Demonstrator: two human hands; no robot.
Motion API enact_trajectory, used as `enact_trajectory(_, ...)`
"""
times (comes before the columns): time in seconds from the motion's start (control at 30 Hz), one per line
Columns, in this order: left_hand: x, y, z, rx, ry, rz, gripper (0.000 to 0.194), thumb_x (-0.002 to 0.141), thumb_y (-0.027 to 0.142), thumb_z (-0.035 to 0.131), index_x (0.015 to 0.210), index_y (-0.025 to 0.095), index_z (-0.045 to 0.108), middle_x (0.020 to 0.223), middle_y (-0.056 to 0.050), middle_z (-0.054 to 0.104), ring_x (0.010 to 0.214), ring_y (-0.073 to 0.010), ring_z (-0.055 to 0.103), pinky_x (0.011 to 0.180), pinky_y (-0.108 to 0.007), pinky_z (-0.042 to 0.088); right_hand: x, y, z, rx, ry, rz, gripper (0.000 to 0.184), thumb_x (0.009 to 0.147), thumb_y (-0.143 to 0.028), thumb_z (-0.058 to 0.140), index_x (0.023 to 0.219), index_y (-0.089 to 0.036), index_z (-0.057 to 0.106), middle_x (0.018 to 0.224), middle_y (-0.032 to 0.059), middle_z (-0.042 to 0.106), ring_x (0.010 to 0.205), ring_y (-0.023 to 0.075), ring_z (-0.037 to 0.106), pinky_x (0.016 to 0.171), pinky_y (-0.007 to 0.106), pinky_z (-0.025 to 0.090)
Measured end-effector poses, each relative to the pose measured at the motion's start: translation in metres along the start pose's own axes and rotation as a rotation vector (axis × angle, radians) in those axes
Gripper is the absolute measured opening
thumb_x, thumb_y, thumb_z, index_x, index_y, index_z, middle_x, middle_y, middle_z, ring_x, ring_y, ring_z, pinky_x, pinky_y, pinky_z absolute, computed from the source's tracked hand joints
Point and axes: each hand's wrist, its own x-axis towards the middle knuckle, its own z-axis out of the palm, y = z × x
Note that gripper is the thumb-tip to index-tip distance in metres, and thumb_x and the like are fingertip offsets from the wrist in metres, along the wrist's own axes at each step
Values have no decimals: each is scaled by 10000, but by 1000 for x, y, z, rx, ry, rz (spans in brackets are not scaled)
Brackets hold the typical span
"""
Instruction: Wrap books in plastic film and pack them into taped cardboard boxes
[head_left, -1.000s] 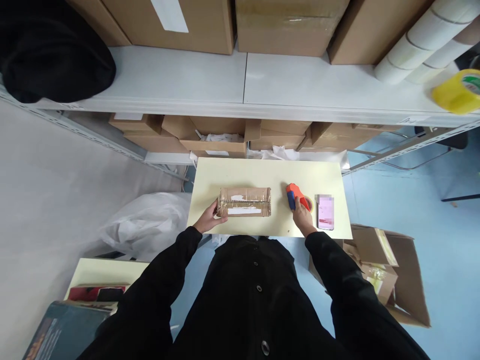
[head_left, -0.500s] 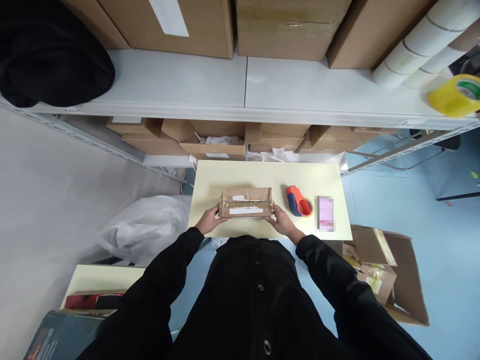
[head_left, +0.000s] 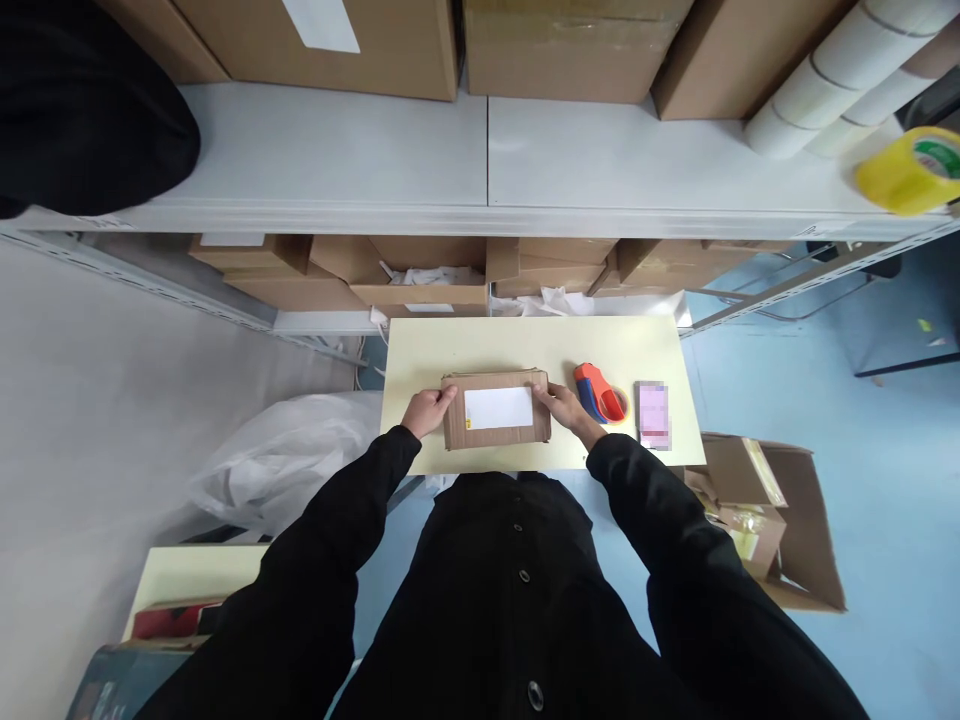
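Observation:
Between my hands is a small cardboard box [head_left: 459, 438], its face with a white label [head_left: 498, 408] turned up toward me. My left hand [head_left: 429, 411] grips the box's left end, thumb on the upper face. At the right end my right hand [head_left: 564, 405] holds on too, its thumb by the label's edge; the fingers beneath are hidden. The box is over the pale yellow table [head_left: 420, 345]; whether it rests on the top I cannot tell. Right of it lies a red and blue tape dispenser [head_left: 598, 393] with a roll of tape, then a blurred pink item [head_left: 653, 414].
A grey shelf [head_left: 337, 150] runs across the back with large cartons [head_left: 570, 55], white rolls [head_left: 817, 85] and a yellow tape roll [head_left: 909, 175]. Below it stand open boxes [head_left: 420, 294]. A plastic bag [head_left: 289, 455] lies left; an open carton [head_left: 806, 520] stands on the floor at right.
The box has been turned so that its labelled face shows instead of the worn, taped side. Both hands have shifted up its ends, with thumbs on top. The view has moved slightly.

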Motion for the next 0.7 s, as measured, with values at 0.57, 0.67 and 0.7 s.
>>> enact_trajectory(0.57, 14, -28, 23, -267, 32, -232, 528, 809, 622, 383, 664, 170, 614, 685, -89, 675, 740, -232, 645, 610, -279, 433, 14, 8, 23, 363, -46, -4, 531, 806, -305, 544, 1312, -145, 517, 1099, 82, 677, 986, 219, 617, 840, 328, 500)
enact_trajectory(0.67, 14, -22, 25, -303, 81, -266, 511, 821, 587, 409, 804, 140, 655, 814, -108, 707, 822, -244, 653, 677, -294, 467, 16, 5, 16, 346, -43, -50, 544, 826, -324, 525, 1338, -145, 488, 1177, 104, 649, 1057, 224, 596, 881, 328, 481)
enact_trajectory(0.7, 13, -21, 25, -303, 98, -271, 491, 826, 563, 424, 853, 134, 660, 870, -116, 711, 866, -248, 652, 710, -298, 475, 15, 7, 13, 321, -23, -64, 551, 831, -335, 520, 1345, -141, 478, 1229, 118, 621, 1089, 224, 582, 896, 327, 474)
